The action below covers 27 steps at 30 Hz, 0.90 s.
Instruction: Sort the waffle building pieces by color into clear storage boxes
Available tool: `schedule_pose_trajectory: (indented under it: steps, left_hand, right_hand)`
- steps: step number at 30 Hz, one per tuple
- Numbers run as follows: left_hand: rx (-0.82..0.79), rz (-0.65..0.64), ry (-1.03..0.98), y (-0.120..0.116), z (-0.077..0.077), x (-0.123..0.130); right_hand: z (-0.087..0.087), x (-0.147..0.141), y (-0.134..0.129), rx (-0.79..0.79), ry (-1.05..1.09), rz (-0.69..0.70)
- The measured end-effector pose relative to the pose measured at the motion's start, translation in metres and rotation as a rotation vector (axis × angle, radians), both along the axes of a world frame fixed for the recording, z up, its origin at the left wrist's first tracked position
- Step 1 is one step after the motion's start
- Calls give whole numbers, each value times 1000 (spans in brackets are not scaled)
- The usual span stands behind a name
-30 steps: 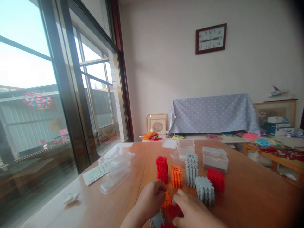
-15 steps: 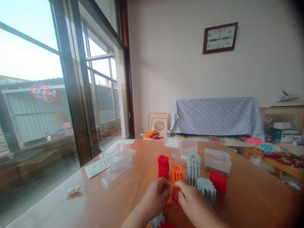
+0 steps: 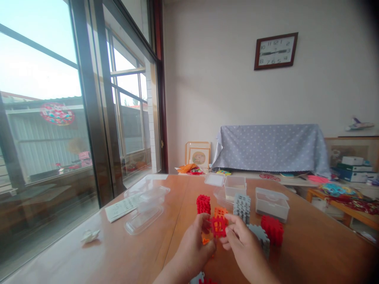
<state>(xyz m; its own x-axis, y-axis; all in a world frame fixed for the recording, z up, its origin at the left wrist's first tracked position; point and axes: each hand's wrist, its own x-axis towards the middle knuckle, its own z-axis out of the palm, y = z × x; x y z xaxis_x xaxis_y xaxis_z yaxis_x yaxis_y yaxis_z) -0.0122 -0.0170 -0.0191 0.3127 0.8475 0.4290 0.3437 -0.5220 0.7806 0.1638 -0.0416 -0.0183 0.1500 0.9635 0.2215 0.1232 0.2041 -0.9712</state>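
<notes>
Gripping the red notched plastic tile [image 3: 219, 234], lower centre, the right hand [image 3: 243, 241] could slip and topple the orange latticed plastic stack [image 3: 220, 210] behind; left hand's [image 3: 194, 245] grip unclear.

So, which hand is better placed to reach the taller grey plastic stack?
Probably the right hand: it is closer to that stack than the left hand, though holding a red square plastic piece.

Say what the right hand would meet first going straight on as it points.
The right hand would probably meet the red openwork piece at its fingertips first; the orange stack appears beyond, depth unclear.
</notes>
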Motion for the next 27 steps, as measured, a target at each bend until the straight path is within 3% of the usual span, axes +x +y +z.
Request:
schedule_pose_trajectory:
  steps: [4,9,18,22,27]
  left_hand:
    - [11,64,22,2,-6,0]
    - [12,53,26,4,-7,1]
    - [105,59,82,0,0,-7]
    - [141,58,77,2,3,-11]
    - [195,172,46,12,17,-22]
  right_hand:
    - [-2,-2,1,-4,71,18]
    - [-7,-3,3,-22,58,59]
    - [5,-4,-1,-38,143,5]
    - [1,-3,1,-42,153,27]
    - [-5,-2,5,-13,153,47]
